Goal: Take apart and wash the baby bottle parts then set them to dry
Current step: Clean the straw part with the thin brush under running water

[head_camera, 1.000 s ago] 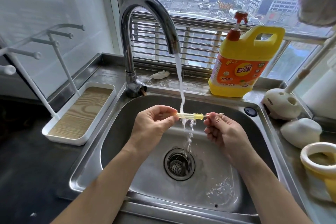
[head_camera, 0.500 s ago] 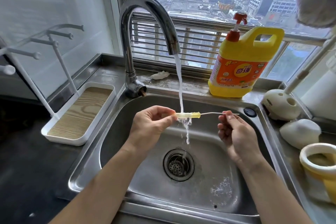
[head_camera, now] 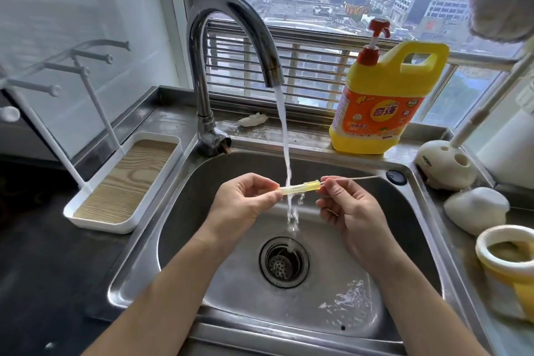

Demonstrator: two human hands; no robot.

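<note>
A small translucent yellow tube (head_camera: 299, 188) is held level at the centre of the frame, directly under the water stream (head_camera: 284, 136) from the faucet (head_camera: 231, 17), so that it is rinsed over the sink (head_camera: 135, 266). Its left end is pinched in the closed fingers of the left hand (head_camera: 242, 205). A thin wire brush (head_camera: 361, 178) is threaded into its right end and pinched by the curled fingers of the right hand (head_camera: 349, 211), presumably so the bore can be scrubbed. The runoff is taken by the drain strainer (head_camera: 284, 261) below. A pegged drying tray (head_camera: 124, 185) is set at the left, probably for finished parts. At lower right, murky contents that cannot be identified are held in a yellow cup (head_camera: 508, 251).
</note>
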